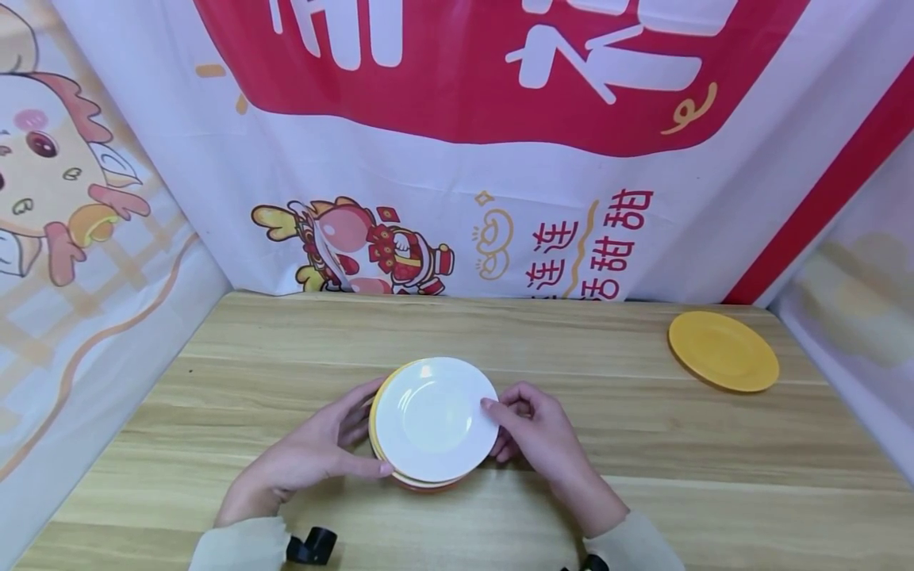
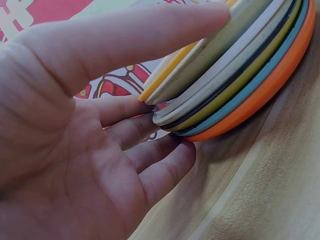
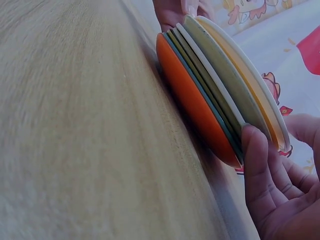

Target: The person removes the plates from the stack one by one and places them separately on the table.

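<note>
Plate stack [image 1: 437, 419] sits on worktop [image 1: 286, 357] at left hand's [image 1: 307, 456] 3 o'clock and right hand's [image 1: 539, 432] 9, both gripping its rims, yellow plate [image 1: 723, 351] well apart at 2 o'clock, nearer the right.

Pale wood-grain tabletop [image 1: 643, 492] before a red-and-white printed backdrop [image 1: 457, 174]

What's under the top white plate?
Right under the white plate is a yellow plate. Below, more plates show edges, down to an orange plate at the bottom. Their middles are covered, so I can't see those.
</note>
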Demonstrator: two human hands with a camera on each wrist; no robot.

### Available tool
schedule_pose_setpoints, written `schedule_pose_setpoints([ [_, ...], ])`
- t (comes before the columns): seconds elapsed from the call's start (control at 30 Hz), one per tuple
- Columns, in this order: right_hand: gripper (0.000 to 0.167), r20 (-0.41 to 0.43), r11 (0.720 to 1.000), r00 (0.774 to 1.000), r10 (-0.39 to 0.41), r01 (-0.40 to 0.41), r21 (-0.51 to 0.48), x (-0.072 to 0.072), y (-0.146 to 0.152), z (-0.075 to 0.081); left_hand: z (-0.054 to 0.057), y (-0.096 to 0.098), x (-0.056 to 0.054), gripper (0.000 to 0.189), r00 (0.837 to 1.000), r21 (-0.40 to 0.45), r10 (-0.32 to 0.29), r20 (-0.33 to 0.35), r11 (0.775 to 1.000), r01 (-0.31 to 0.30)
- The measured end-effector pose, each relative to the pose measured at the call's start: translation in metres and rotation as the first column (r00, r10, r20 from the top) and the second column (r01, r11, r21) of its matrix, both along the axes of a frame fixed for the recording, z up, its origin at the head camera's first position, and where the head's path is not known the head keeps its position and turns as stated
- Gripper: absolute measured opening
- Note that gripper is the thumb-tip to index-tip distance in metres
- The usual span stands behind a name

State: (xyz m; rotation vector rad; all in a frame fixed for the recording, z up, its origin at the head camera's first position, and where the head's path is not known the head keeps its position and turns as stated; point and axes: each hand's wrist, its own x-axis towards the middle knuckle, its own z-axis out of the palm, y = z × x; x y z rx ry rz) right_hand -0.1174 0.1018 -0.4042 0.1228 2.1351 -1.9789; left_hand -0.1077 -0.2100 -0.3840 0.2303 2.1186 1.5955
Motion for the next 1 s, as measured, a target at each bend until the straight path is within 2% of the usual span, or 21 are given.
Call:
schedule_pose_setpoints([
  [0.2,0.033,-0.016,0.999,1.000,0.005,-0.004,0.034,0.0018,-0.0001,0.0007,-0.0002,-0.0003,0.0004,0.111,1.000,0.001,-0.002,-0.005,1.000,0.002],
  [1.0,0.026,-0.038,0.998,0.999,-0.022,0.024,0.052,0.0000,0.0048,0.0029,0.0014,0.0016,-0.0001,0.110,1.000,0.008,0.007,0.019,1.000,-0.007],
])
